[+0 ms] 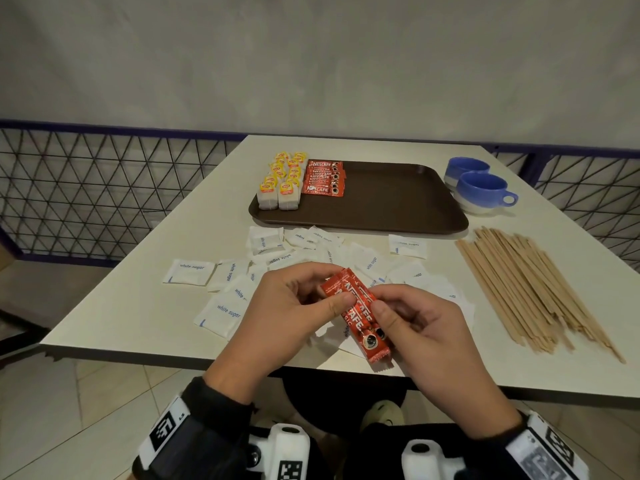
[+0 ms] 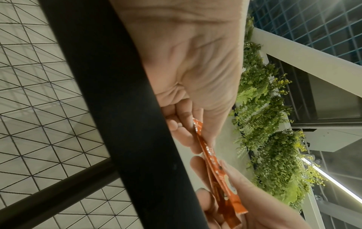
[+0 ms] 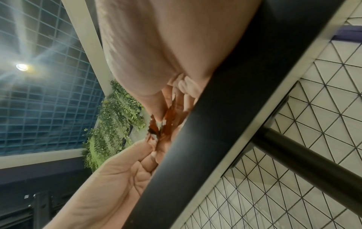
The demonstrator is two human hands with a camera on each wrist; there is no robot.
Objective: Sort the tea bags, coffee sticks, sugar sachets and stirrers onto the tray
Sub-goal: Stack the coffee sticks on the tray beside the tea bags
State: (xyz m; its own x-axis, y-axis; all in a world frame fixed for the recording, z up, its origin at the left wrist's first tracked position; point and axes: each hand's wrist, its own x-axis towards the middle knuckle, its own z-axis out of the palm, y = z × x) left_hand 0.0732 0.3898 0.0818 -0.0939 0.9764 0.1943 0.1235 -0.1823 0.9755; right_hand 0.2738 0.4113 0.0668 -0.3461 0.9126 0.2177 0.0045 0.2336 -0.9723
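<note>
Both hands hold a small bundle of red coffee sticks (image 1: 356, 313) above the table's near edge. My left hand (image 1: 304, 299) pinches the bundle's upper end, my right hand (image 1: 398, 317) pinches its lower half. The wrist views show the same red sticks (image 2: 215, 168) (image 3: 166, 124) between thumbs and fingers. A brown tray (image 1: 398, 202) lies further back, with yellow-tagged tea bags (image 1: 282, 181) in its left corner and a row of coffee sticks (image 1: 323, 178) beside them. White sugar sachets (image 1: 221, 278) lie scattered before the tray. Wooden stirrers (image 1: 530, 289) are piled at the right.
Two blue cups (image 1: 481, 188) stand right of the tray. The white table (image 1: 131, 299) ends just under my hands. A wire mesh railing (image 1: 86, 188) runs behind and left of the table.
</note>
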